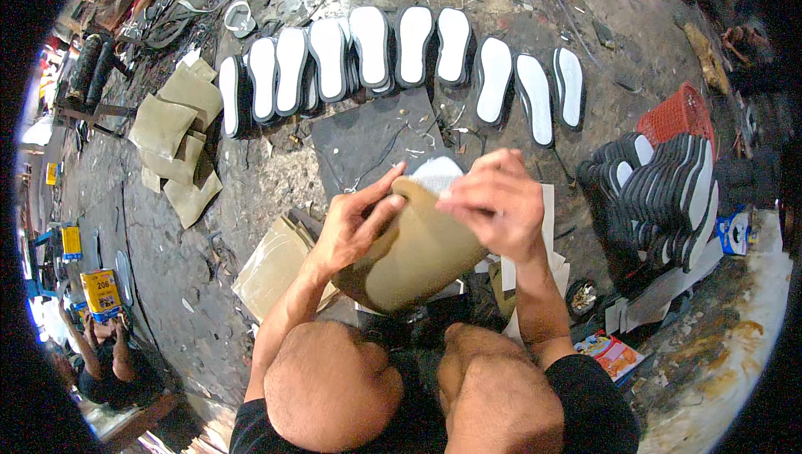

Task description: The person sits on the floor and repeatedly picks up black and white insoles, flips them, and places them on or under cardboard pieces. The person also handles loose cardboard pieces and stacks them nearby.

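Note:
A flexible tan sheet (418, 262) is held up over my knees, its top edge curled. My left hand (359, 224) grips the curled upper-left edge between thumb and fingers. On the other side, my right hand (501, 203) is closed at the sheet's upper-right edge, somewhat smeared by motion. Its fingertips also meet a white, rounded piece (437, 170) that shows just beyond the sheet; the rest of this piece is hidden. Under the hands, a dark flat board (376, 136) lies on the floor.
Several white-topped dark shoe soles (370, 45) form a curved row beyond the board. More soles (668, 187) are stacked at right by a red basket (681, 116). Tan sheets lie in a far-left pile (171, 132) and a nearer one (276, 266). Another person (109, 362) sits at lower left.

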Tool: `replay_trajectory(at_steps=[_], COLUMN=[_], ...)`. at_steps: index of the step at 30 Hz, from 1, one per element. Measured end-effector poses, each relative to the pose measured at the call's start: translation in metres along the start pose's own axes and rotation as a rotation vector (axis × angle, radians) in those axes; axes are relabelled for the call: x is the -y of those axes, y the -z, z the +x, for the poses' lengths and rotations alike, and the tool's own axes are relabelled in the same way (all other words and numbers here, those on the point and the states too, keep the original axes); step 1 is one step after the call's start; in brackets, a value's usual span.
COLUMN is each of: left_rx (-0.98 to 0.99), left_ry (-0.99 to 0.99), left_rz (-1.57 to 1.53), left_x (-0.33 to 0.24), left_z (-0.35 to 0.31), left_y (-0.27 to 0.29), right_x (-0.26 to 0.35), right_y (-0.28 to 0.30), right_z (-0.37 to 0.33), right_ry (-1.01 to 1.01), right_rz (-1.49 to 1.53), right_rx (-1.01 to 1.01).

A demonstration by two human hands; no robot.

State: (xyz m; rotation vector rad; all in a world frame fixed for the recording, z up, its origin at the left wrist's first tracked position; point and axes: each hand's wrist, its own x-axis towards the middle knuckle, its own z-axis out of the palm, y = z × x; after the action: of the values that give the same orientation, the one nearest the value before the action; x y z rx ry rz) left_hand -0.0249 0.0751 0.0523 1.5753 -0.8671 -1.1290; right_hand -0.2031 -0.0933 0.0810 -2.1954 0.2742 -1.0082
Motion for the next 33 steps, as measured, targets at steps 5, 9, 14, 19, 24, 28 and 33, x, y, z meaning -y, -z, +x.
replay_trajectory(at_steps=[5, 9, 14, 19, 24, 28, 33], left_rx=[-0.099, -0.067, 0.069, 0.307, 0.158, 0.228, -0.107], left_ry=[-0.224, -0.218, -0.002, 0.205, 0.16, 0.199, 0.218], left_rz=[0.139, 0.119, -0.139, -0.211, -0.09, -0.121, -0.308], left_x=[0.007, 0.013, 0.009, 0.003, -0.014, -0.01, 0.006], left_z=[-0.014, -0.012, -0.018, -0.036, -0.034, -0.028, -0.029], left_y=[0.0, 0.003, 0.002, 0.01, 0.008, -0.002, -0.013], right_x=[-0.004, -0.007, -0.026, -0.046, -0.058, -0.076, -0.077], right_y=[-0.002, -0.011, -0.019, -0.015, -0.015, -0.012, -0.032], right_z=[-0.006, -0.015, 0.002, 0.032, 0.058, 0.068, 0.049], right_ry=[-0.152, -0.82, -0.752, -0.611, -0.587, -0.76, -0.251], right_rz=[-0.061, 0.626, 0.263, 0.151, 0.241, 0.454, -0.116], right_rx=[-0.147, 0.074, -0.024, -0.129, -0.051, 0.02, -0.282])
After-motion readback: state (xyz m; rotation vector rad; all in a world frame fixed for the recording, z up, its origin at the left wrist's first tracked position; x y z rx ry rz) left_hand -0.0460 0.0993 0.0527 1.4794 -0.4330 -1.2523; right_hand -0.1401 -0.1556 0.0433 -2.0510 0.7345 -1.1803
